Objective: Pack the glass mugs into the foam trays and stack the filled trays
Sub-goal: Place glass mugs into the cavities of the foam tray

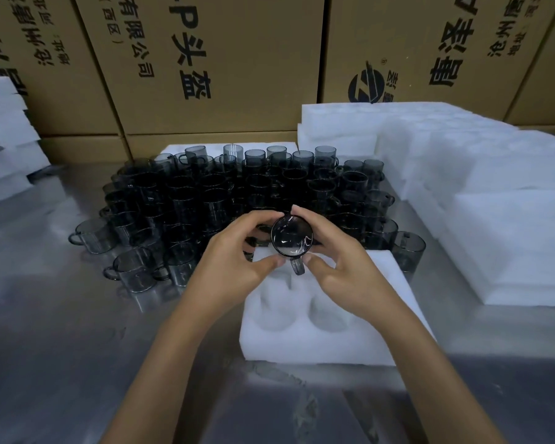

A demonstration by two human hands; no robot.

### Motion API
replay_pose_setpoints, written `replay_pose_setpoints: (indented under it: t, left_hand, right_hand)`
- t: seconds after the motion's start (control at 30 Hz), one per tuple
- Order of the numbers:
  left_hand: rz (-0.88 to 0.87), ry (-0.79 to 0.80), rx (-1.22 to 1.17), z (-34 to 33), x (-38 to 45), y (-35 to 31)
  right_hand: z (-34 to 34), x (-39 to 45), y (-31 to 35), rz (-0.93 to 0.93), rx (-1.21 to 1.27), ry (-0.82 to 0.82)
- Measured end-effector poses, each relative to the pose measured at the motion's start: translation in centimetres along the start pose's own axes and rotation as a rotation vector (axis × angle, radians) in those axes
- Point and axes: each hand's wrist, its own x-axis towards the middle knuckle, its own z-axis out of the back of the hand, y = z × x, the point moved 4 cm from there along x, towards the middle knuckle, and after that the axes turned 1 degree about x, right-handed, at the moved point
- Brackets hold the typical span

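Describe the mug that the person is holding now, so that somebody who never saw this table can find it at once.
Start from the white foam tray nearest the camera. Above its far edge, both hands hold one dark glass mug. Unlike the many mugs standing behind, it is lifted and tipped, its round end facing the camera, handle pointing down.

A shiny metal table (45, 363) fills the bottom of the view, and light makes pale patches on it. Along its far edge stand big brown cardboard boxes (237, 59) like a wall, with black writing on them.
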Motion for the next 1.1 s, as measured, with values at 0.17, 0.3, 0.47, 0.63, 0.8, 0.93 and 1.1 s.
replay_pose_setpoints:
  t: [0.17,0.3,0.47,0.63,0.8,0.93,1.1]
  left_hand:
    - [0.110,0.151,0.081,1.1,0.2,1.7]
    - [0.161,0.172,0.089,1.0,0.2,2.7]
    - [0.177,0.244,0.029,1.0,0.0,2.6]
    - [0.166,0.185,-0.018,1.2,0.0,2.2]
    - [0.144,0.194,0.076,1.1,0.2,2.7]
    - [0.131,0.204,0.198,0.6,0.2,3.5]
    - [0.102,0.203,0.323,-0.2,0.3,3.7]
  right_hand:
    - [-0.9,-0.2,-0.8,-0.108,-0.017,0.123]
    - [-1.0,-0.1,-1.1,-0.179,-0.050,0.144]
    - [-0.9,0.1,-1.4,-0.224,-0.034,0.097]
    - [-0.8,0.1,-1.8,-0.210,-0.152,0.056]
    - [-1.2,0.0,-1.8,-0.186,-0.262,0.088]
    - [-1.8,0.1,-1.7,-0.180,-0.394,0.139]
    - [-1.5,0.2,-1.7,-0.142,-0.774,0.141]
